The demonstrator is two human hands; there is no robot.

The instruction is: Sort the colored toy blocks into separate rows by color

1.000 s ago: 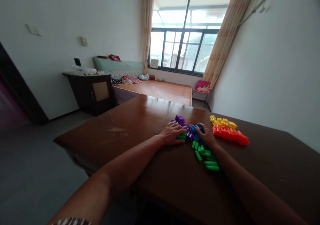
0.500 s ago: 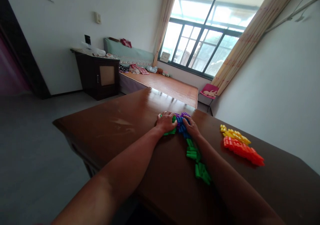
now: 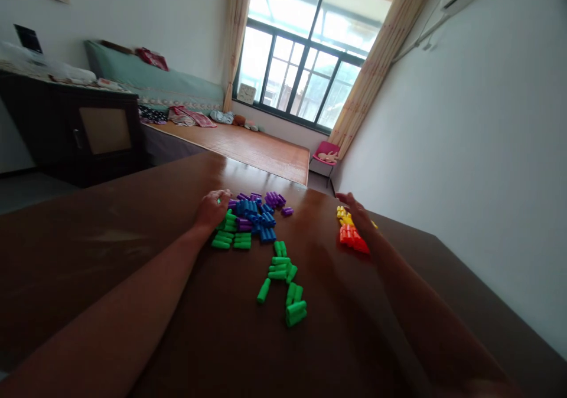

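Note:
My left hand curls at the left edge of the middle pile, with a bit of green showing among its fingers. Beside it are green pieces, blue pieces and purple pieces. My right hand, fingers apart, is over the yellow pieces, and part of them is hidden by it. Red-orange pieces lie just below the yellow ones. Several more green pieces trail toward the near edge, one apart from the others.
The brown table spans the foreground. Beyond it stand a bed, a dark cabinet at the left, a pink chair and a window with curtains.
My right hand has left the blue pieces and moved right to the yellow ones. My left hand has shifted to the pile's left side, uncovering green pieces. The view has turned right.

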